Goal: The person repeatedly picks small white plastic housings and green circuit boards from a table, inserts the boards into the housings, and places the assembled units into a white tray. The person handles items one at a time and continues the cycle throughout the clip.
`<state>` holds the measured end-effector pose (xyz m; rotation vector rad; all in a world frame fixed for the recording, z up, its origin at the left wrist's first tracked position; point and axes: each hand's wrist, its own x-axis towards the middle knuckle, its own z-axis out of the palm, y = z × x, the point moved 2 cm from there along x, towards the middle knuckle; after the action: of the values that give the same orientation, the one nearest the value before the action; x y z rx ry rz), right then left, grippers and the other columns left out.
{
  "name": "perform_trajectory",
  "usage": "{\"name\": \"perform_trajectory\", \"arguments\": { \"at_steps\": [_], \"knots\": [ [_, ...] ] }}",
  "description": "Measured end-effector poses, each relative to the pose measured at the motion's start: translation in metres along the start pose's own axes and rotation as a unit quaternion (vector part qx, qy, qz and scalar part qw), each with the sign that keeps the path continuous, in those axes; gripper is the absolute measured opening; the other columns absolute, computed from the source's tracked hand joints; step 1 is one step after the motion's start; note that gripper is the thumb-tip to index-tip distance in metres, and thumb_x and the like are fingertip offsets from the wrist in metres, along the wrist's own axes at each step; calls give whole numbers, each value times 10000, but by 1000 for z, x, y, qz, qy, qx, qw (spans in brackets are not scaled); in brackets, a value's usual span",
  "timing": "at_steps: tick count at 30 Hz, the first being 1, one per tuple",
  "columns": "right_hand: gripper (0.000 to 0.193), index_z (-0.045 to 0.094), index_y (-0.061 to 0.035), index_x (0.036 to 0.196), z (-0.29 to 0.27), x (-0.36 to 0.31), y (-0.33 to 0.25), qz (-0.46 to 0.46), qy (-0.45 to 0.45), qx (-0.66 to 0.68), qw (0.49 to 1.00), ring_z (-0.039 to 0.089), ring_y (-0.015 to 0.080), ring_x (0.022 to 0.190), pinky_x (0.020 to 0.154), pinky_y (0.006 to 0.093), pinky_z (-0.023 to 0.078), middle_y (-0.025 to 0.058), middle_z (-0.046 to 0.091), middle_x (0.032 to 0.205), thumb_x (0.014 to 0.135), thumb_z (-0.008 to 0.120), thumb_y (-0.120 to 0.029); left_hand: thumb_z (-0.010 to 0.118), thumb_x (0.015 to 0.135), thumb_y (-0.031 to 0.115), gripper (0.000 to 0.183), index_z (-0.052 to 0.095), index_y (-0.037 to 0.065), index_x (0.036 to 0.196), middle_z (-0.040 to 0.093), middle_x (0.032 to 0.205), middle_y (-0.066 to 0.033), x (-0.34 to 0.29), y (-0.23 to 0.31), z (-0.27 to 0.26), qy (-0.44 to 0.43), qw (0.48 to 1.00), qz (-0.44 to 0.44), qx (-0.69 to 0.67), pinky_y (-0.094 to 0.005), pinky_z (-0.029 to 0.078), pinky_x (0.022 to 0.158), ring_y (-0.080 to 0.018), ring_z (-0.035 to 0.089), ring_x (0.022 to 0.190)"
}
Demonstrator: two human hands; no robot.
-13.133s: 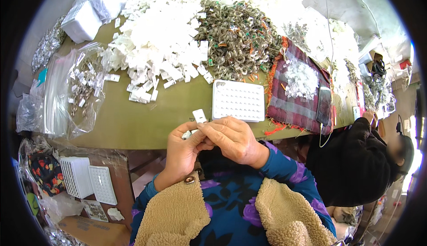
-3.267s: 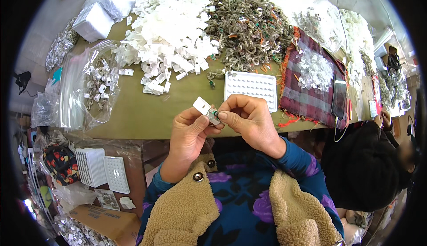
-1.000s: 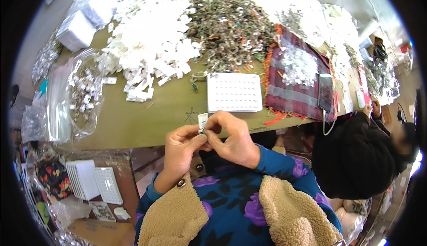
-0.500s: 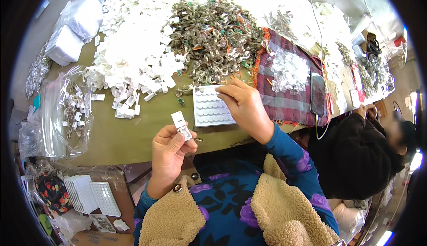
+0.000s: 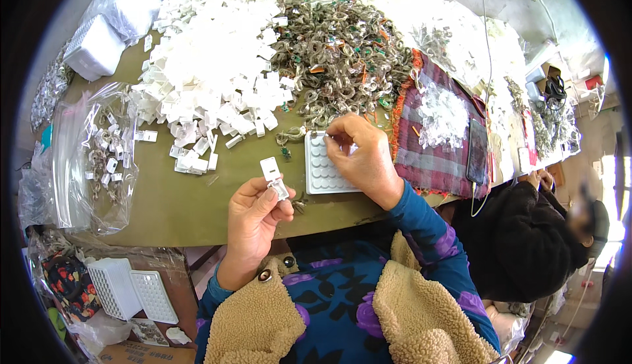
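Observation:
Between the thumb and fingers of my left hand point(image 5: 252, 222) is a small white hinged plastic case point(image 5: 270, 169), its lid swung up and its hollow part facing up. My right hand point(image 5: 366, 160) hovers at the upper part of a white tray point(image 5: 321, 190) with rows of round pits, covering its right side. Thumb and fingertips are pinched together there; whatever they hold is too small or hidden. Just beyond the tray lies a big heap of coiled grey cable-like pieces point(image 5: 339, 54) with orange and green bits.
White plastic cases point(image 5: 204, 94) form a heap at the far left. A clear bag point(image 5: 99, 160) of parts lies at the left edge. On a plaid cloth point(image 5: 434, 166) at right are clear pieces point(image 5: 442, 117) and a phone point(image 5: 477, 151). A person in black point(image 5: 526, 239) sits at right.
The view has shifted, so the table's things appear farther right. My right fingertips are nearer the tray's left side and more curled. My left hand still holds the opened case.

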<state>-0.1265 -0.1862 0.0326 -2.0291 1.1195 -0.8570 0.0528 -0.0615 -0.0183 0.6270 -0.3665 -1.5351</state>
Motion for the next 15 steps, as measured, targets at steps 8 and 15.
{"name": "perform_trajectory", "arguments": {
  "at_steps": [8,15],
  "knots": [
    [256,667,-7,1011,14,11,2,-149,-39,-155,976,635,355,831,713,425,527,156,603,952,782,563,41,606,968,83,261,603,-46,1195,694,995,-201,-2,0,-3,2,1000,-9,-12,-289,600,657,-177,693,752],
    [181,699,-2,977,-4,-21,-5,-138,-25,-128,982,637,289,805,694,355,520,118,612,933,815,658,65,610,969,92,260,601,-49,1187,695,996,-199,-2,-2,-2,-2,1000,2,-10,-275,589,645,-165,687,742]
  ]
}}
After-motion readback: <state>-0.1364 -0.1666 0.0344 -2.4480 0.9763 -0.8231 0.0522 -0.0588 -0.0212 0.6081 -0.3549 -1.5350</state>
